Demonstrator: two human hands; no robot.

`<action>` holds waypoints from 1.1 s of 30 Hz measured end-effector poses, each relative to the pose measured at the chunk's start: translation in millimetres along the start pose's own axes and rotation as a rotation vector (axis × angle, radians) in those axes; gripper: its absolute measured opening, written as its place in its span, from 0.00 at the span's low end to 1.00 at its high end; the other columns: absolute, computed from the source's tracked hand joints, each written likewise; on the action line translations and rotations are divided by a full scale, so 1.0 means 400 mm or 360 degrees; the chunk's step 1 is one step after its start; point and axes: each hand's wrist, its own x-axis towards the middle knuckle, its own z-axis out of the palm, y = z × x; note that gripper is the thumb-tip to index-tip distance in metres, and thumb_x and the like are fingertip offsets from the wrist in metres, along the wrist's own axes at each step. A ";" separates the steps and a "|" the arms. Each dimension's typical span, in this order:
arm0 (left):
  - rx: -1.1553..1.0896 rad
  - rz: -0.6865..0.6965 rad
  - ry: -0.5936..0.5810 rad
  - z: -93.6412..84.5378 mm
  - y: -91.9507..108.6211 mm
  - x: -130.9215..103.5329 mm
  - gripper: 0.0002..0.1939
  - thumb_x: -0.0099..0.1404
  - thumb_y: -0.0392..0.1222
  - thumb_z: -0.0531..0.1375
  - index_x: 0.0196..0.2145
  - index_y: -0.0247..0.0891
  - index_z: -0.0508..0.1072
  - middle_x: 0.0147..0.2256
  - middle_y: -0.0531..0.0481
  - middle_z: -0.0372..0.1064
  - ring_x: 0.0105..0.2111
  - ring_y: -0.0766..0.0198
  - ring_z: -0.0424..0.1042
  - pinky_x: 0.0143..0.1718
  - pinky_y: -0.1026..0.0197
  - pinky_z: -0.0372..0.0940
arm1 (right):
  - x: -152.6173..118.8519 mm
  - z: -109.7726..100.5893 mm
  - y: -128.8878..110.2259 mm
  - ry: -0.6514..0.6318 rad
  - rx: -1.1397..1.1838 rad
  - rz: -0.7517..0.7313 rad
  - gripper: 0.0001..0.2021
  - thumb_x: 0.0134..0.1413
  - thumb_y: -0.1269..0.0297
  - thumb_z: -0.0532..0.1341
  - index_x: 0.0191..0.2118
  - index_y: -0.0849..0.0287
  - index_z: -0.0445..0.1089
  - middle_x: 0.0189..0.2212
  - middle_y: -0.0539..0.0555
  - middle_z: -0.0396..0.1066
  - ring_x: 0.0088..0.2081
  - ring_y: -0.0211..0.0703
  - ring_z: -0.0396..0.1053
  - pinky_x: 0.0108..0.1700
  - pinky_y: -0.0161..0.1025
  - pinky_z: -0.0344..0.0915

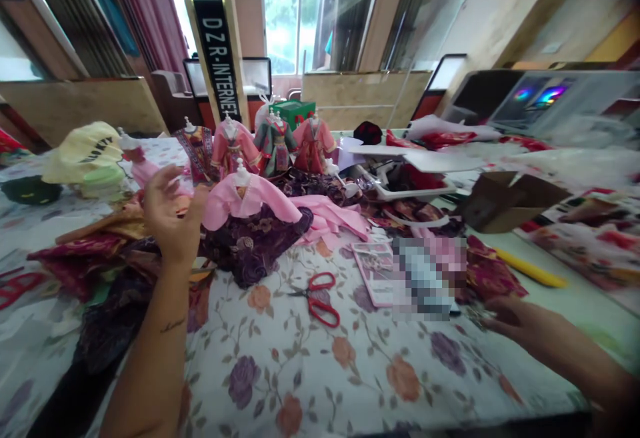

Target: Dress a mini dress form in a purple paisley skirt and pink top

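My left hand [175, 218] is raised with its fingers apart and slightly curled, holding nothing that I can see. Beside its thumb, a small dress-form mannequin [241, 170] wears a pink doll top [225, 201] with wide sleeves. It stands by dark purple patterned fabric [250, 245]. My right hand [515, 321] reaches low at the right, over a little cluster of small pieces [477, 315] on the tablecloth. Its fingertips are blurred, and I cannot make out whether they grip any of them. Red-handled scissors [323, 299] lie between the hands, blades slightly apart.
Several dressed mannequins [274, 141] stand behind the pink one. An open cardboard box [505, 201], a yellow tool [533, 268] and a pink-edged card [373, 271] lie to the right. Folded fabrics [85, 261] and more red scissors [20, 288] are at the left.
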 end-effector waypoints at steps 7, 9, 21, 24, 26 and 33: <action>0.0030 0.0189 -0.0023 0.072 0.107 -0.116 0.11 0.57 0.36 0.59 0.40 0.37 0.68 0.35 0.49 0.66 0.34 0.64 0.68 0.36 0.60 0.66 | -0.051 0.076 0.124 -0.0066 0.0335 0.0306 0.21 0.33 0.48 0.57 0.33 0.56 0.68 0.25 0.60 0.74 0.30 0.59 0.72 0.33 0.47 0.65; 0.0050 0.0195 -0.0199 0.082 0.123 -0.154 0.11 0.58 0.34 0.59 0.40 0.37 0.68 0.36 0.49 0.66 0.34 0.65 0.68 0.36 0.60 0.67 | -0.046 0.087 0.101 -0.0023 0.0296 0.0287 0.25 0.37 0.45 0.56 0.39 0.59 0.67 0.27 0.62 0.73 0.30 0.58 0.71 0.32 0.46 0.64; -0.0193 0.0255 -0.0882 0.104 0.188 -0.307 0.12 0.60 0.31 0.56 0.42 0.37 0.68 0.38 0.44 0.69 0.40 0.61 0.68 0.42 0.58 0.65 | -0.055 0.059 0.039 0.0285 0.0508 0.0255 0.03 0.46 0.64 0.61 0.28 0.55 0.67 0.28 0.59 0.71 0.30 0.47 0.68 0.35 0.44 0.59; -0.0429 -0.0129 -0.1157 0.113 0.214 -0.351 0.07 0.61 0.35 0.56 0.38 0.37 0.71 0.37 0.44 0.70 0.39 0.61 0.69 0.41 0.59 0.65 | -0.077 0.023 -0.013 0.0339 0.0965 0.0340 0.06 0.46 0.62 0.63 0.31 0.56 0.67 0.25 0.56 0.69 0.28 0.42 0.68 0.34 0.41 0.60; -0.0653 -0.0742 -0.1435 0.128 0.237 -0.377 0.07 0.61 0.39 0.57 0.37 0.36 0.72 0.36 0.44 0.71 0.37 0.61 0.70 0.38 0.59 0.66 | -0.086 0.004 -0.073 0.0369 0.1259 0.0186 0.09 0.46 0.59 0.64 0.32 0.57 0.68 0.26 0.55 0.69 0.29 0.41 0.68 0.34 0.39 0.62; -0.1699 -0.3066 -0.1624 0.204 0.306 -0.441 0.23 0.64 0.53 0.53 0.35 0.26 0.72 0.35 0.37 0.73 0.37 0.59 0.74 0.45 0.58 0.64 | -0.111 0.039 -0.364 -0.0056 0.1567 -0.0713 0.07 0.49 0.63 0.63 0.35 0.57 0.67 0.29 0.52 0.69 0.31 0.41 0.68 0.33 0.37 0.64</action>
